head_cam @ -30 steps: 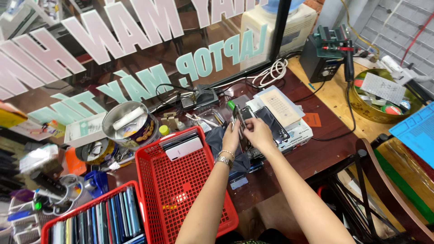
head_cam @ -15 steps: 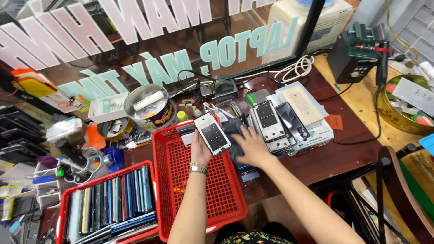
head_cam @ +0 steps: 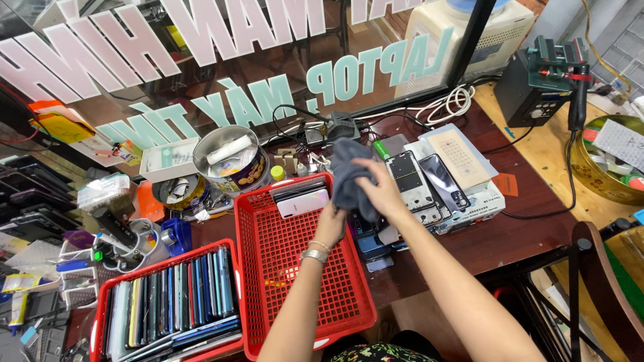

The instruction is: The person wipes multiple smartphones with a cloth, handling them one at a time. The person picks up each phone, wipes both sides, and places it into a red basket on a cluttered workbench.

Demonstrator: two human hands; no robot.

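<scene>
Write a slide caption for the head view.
Both hands, left hand and right hand, hold a grey cloth above a red basket on a cluttered workbench of phones.

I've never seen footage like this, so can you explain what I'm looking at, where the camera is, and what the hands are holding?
The camera sits on a person's head and looks down at their own two bare hands over a cluttered wooden table. The right hand grips a grey cloth, and the left hand is against it from below, above a red basket holding a few phones at its far end. A second red basket to the left is packed with phones standing on edge. More phones lie stacked to the right.
</scene>
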